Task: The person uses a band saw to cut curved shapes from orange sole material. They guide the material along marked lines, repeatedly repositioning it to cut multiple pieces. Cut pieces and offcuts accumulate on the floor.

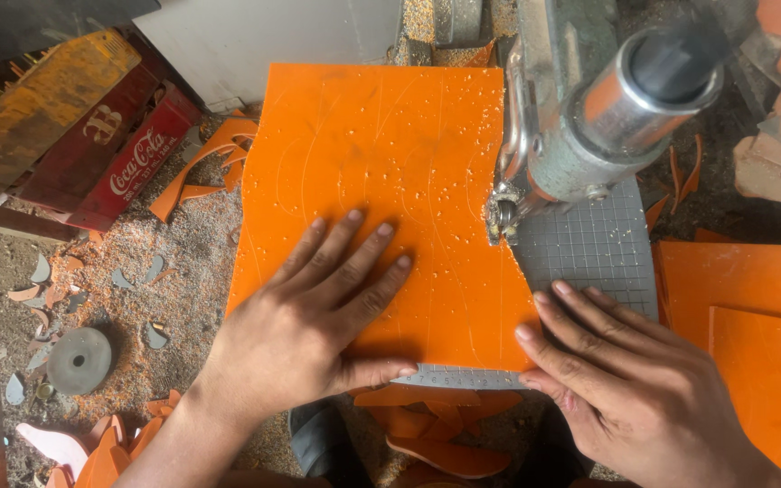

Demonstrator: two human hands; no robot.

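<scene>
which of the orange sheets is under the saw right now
The big orange sheet on the gridded saw table, pinned flat by the left hand. The other orange sheets lie stacked at the right, untouched.

A single head-worn camera looks almost straight down from above, close enough that the orange sheet (381, 199) fills the middle of the frame. The view faces forward and away from the wearer, whose forearms enter from the bottom edge below the sheet. The grey cutting machine (589, 117) looms large and near just right of the sheet's upper corner, partly cropped by the top edge. Left of the sheet the sawdust-strewn floor (164, 271) lies farther below. No second view overlaps this one.
</scene>
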